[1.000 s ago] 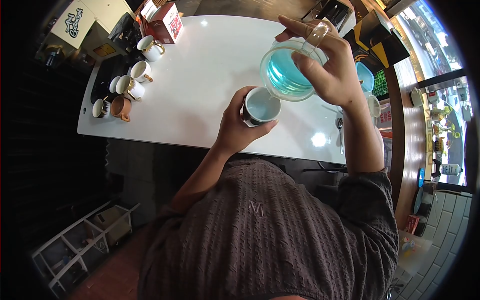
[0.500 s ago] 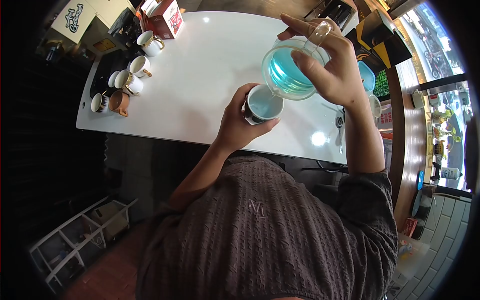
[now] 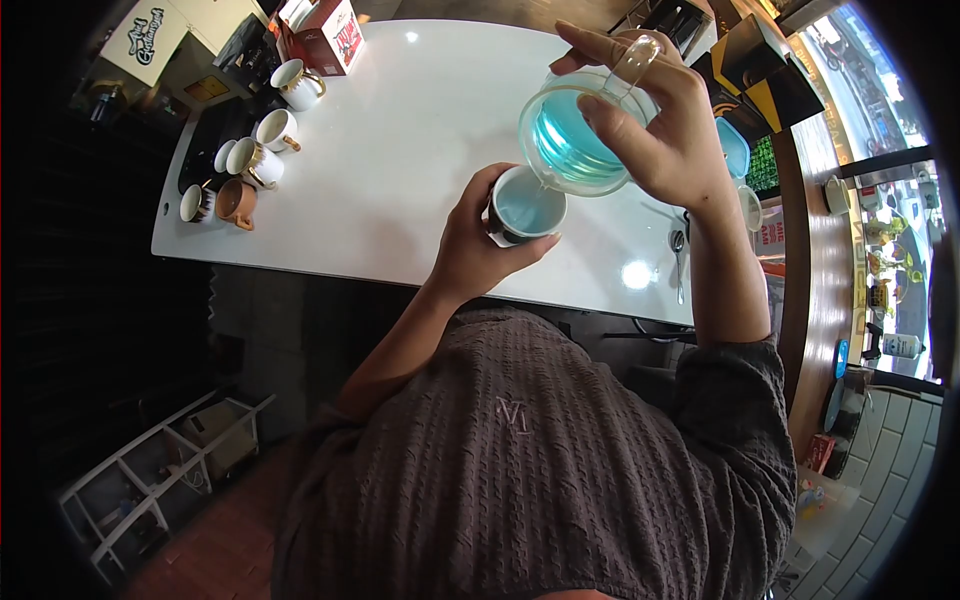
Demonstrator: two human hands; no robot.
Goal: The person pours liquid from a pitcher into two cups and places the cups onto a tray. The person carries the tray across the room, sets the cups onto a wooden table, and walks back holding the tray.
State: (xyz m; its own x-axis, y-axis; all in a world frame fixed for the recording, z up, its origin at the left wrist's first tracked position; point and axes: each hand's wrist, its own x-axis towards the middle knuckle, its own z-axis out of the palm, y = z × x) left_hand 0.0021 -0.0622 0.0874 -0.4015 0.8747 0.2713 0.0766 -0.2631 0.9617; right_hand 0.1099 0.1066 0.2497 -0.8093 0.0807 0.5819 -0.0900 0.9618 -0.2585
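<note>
My left hand (image 3: pixel 478 240) is wrapped round a paper cup (image 3: pixel 528 203), white inside and dark outside, with pale blue liquid in it. My right hand (image 3: pixel 655 125) grips the clear handle of a glass pitcher (image 3: pixel 575 140), which is tilted and holds bright blue liquid. The pitcher's spout is at the cup's rim, and its body hangs above and to the right of the cup. Both are over the white table (image 3: pixel 400 130).
Several white mugs (image 3: pixel 298 85) and a brown cup (image 3: pixel 236 203) line the table's left end, near a red and white box (image 3: pixel 325 38). A spoon (image 3: pixel 679 265) lies at the right. Black and yellow boxes (image 3: pixel 755 75) stand at the back right.
The pitcher's spout has come over to the cup's rim, and the blue liquid in the cup looks deeper in colour and higher. My left hand keeps its hold and has barely moved.
</note>
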